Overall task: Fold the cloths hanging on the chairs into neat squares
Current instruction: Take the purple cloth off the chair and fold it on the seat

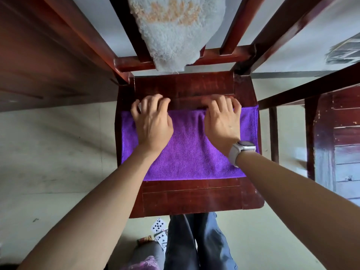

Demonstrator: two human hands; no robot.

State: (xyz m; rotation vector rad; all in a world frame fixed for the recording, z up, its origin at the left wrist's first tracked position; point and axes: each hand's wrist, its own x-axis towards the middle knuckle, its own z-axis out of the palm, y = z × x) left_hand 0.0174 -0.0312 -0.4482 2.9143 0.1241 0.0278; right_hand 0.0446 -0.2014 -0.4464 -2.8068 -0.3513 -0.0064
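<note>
**Gripping the purple cloth along its far edge**

Standing at the front of the chair, we see our legs in blue trousers (202, 244) below the seat, with playing cards (160, 229) scattered on the floor just beside our left foot and a purplish bundle (145, 263) at the bottom edge. Our forearms reach over the wooden chair seat (192, 197), where the purple cloth (187, 152) lies flat across the middle, its right end hanging a little over the side. Our left hand (153, 122) and right hand (222, 123) both rest on the cloth, fingers curled over its far edge, pinching the hem there; a pale wristwatch (240, 151) sits on the right wrist. Beyond the hands the seat is bare wood. Farther still, a white fluffy cloth (171, 32) with an orange pattern hangs down over the chair back (220, 55). Another dark wooden chair (331, 121) stands close by on the right.
</note>
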